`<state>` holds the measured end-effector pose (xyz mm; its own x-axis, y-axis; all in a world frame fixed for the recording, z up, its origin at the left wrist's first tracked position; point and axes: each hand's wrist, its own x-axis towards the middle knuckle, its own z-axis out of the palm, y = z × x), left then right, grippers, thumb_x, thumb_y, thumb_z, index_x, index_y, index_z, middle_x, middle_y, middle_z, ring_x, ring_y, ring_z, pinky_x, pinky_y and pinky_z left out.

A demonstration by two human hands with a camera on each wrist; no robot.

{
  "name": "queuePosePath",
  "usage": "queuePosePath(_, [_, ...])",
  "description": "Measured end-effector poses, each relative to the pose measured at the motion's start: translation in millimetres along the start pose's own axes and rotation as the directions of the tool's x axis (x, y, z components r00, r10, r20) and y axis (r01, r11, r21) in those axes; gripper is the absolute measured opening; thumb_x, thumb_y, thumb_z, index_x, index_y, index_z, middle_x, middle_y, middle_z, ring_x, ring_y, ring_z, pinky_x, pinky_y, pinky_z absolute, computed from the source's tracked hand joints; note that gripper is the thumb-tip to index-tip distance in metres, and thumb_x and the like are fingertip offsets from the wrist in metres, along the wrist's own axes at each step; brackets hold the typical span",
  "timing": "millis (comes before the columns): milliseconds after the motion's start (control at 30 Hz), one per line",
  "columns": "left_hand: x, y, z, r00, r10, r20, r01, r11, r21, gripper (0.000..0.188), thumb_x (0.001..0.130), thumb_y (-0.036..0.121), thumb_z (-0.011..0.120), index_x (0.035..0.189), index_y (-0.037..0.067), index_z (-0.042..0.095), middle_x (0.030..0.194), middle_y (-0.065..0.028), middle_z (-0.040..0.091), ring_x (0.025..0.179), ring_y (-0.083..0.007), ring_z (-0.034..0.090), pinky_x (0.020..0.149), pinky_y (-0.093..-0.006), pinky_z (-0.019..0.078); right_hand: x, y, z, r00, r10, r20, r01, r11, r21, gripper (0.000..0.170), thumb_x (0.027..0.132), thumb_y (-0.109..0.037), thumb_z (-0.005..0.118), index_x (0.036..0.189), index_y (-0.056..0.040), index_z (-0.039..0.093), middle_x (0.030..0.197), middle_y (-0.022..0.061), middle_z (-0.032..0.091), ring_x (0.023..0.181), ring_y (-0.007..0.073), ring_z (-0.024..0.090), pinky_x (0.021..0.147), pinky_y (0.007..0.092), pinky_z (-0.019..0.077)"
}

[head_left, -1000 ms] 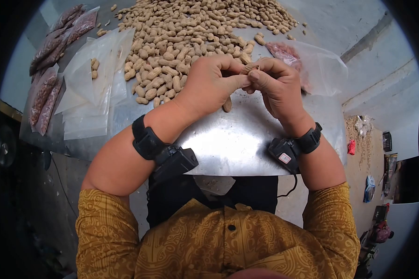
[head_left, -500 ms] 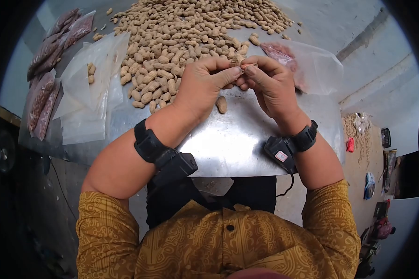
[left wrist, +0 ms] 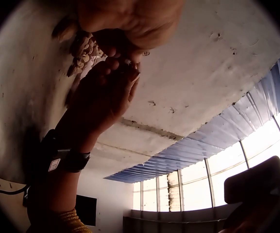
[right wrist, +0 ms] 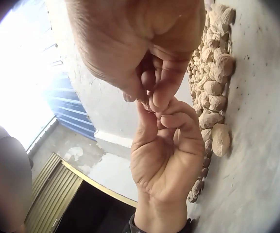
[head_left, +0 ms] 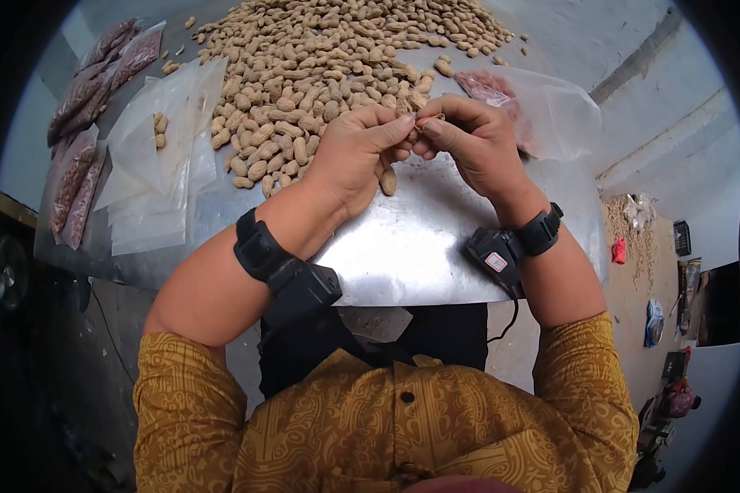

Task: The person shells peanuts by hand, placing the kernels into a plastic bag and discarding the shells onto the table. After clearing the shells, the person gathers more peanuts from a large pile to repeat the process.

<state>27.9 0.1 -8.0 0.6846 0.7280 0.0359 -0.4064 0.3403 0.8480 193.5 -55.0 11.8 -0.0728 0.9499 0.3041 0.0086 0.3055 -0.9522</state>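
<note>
Above the metal table (head_left: 419, 255), the fingertips of both hands meet in front of the peanut pile (head_left: 304, 78). My left hand (head_left: 356, 152) pinches a peanut (right wrist: 145, 105), largely hidden by the fingers. From the other side, my right hand (head_left: 483, 152) grips the same peanut between thumb and forefinger. In the right wrist view its pieces show as small brown and reddish bits at the fingertips. One loose peanut (head_left: 388, 182) lies on the table just below the left hand's fingers.
Flat clear plastic bags (head_left: 152, 218) lie at the left, with a few peanuts (head_left: 160, 130) on them. Filled bags of reddish kernels (head_left: 76, 193) lie along the far left. Behind the right hand is a partly filled bag (head_left: 551, 115). Each wrist wears a black camera strap.
Both hands have shifted slightly left in the head view, still joined at the fingertips. The peanut's pale shell, visible above the left fingers half a second ago, is now mostly covered.
</note>
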Motion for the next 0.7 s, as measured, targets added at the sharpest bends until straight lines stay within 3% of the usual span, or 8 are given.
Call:
queuePosePath(167, [2, 0, -6, 0.998, -0.027, 0.049, 0.030, 0.997, -0.065, 0.016, 0.086, 0.017, 0.058, 0.086, 0.001, 0.059, 0.072, -0.0069, 0.062, 0.061, -0.0086, 0.055, 0.043, -0.0233, 0.0452, -1, 1, 4, 1.000, 0.005, -0.025, -0.006, 0.999, -0.032, 0.015, 0.085, -0.007, 0.059, 0.096, 0.0025, 0.061, 0.079, 0.0061, 0.064, 0.069, 0.0083, 0.059, 0.064, 0.0204, 0.0494])
queuePosePath(267, [7, -2, -7, 0.996, 0.074, 0.044, -0.071, 0.995, -0.070, 0.015, 0.089, 0.016, 0.055, 0.089, 0.001, 0.057, 0.076, -0.0054, 0.059, 0.070, -0.0121, 0.059, 0.061, -0.0239, 0.0508, -1, 9, 9, 0.995, 0.012, -0.094, 0.003, 0.987, 0.162, 0.017, 0.085, -0.006, 0.059, 0.099, 0.0028, 0.060, 0.081, 0.0061, 0.063, 0.070, 0.0089, 0.059, 0.063, 0.0203, 0.0491])
queuePosePath(367, [7, 2, -2, 0.994, 0.105, 0.002, -0.105, 0.993, -0.051, 0.013, 0.087, 0.013, 0.057, 0.093, 0.000, 0.058, 0.081, -0.0061, 0.061, 0.072, -0.0121, 0.059, 0.070, -0.0218, 0.0486, 0, 9, 13, 0.982, 0.135, -0.131, -0.073, 0.913, 0.400, 0.020, 0.084, -0.004, 0.058, 0.103, 0.0037, 0.057, 0.086, 0.0066, 0.061, 0.070, 0.0106, 0.058, 0.061, 0.0204, 0.0490])
queuePosePath(567, [0, 7, 7, 0.975, 0.217, -0.048, -0.196, 0.943, 0.269, 0.016, 0.083, 0.001, 0.058, 0.099, -0.001, 0.059, 0.088, -0.0065, 0.061, 0.080, -0.0123, 0.061, 0.071, -0.0222, 0.0505, 2, 13, 9, 0.959, 0.277, -0.061, -0.169, 0.728, 0.665, 0.022, 0.087, -0.002, 0.050, 0.107, 0.0042, 0.052, 0.089, 0.0091, 0.058, 0.072, 0.0141, 0.058, 0.062, 0.0218, 0.0497])
queuePosePath(633, [3, 5, 5, 0.923, 0.384, 0.038, -0.353, 0.801, 0.484, 0.019, 0.082, -0.003, 0.057, 0.101, 0.000, 0.059, 0.092, -0.0058, 0.059, 0.083, -0.0123, 0.061, 0.072, -0.0226, 0.0511, 3, 9, 10, 0.955, 0.297, -0.016, -0.192, 0.657, 0.729, 0.022, 0.087, -0.003, 0.045, 0.107, 0.0040, 0.052, 0.088, 0.0094, 0.058, 0.072, 0.0148, 0.058, 0.062, 0.0223, 0.0498])
queuePosePath(700, [6, 4, -1, 0.836, 0.522, 0.168, -0.487, 0.567, 0.664, 0.022, 0.082, -0.005, 0.055, 0.103, 0.001, 0.059, 0.095, -0.0048, 0.058, 0.084, -0.0122, 0.060, 0.072, -0.0227, 0.0513, 3, 10, 11, 0.949, 0.314, 0.016, -0.210, 0.594, 0.777, 0.024, 0.086, -0.002, 0.041, 0.107, 0.0040, 0.051, 0.088, 0.0096, 0.057, 0.071, 0.0155, 0.057, 0.062, 0.0226, 0.0495])
